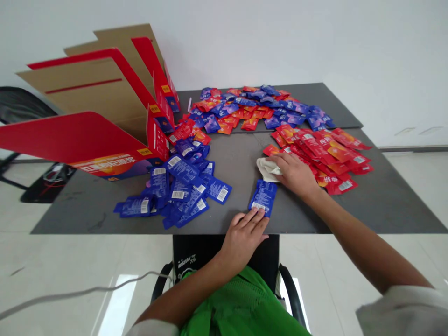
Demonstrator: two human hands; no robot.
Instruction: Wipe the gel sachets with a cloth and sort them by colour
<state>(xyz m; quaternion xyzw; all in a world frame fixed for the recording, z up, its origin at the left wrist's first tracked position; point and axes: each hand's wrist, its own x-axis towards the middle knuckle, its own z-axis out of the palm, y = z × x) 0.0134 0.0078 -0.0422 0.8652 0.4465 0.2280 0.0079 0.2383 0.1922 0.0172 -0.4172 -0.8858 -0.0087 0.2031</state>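
The cloth [266,170] is off-white, the barcoded sachet [265,194] blue with white print. At two o'clock, piled sachets [332,151] show orange on red; at ten, cartons [66,135] are red outside, brown inside.

A packing room or workshop is suggested: open cardboard boxes [115,102] are lined up on a grey table [238,154], blue packets [182,169] and red packets [313,145] are heaped across it, and a tiled floor [84,261] is seen below.

Open strip of grey tabletop [233,156] between blue sachet pile [184,175] and right hand [296,173], bounded behind by mixed sachets [245,109], farther left by red cartons [84,137], rightward by red sachets [329,154], left hand [243,235] at the near edge.
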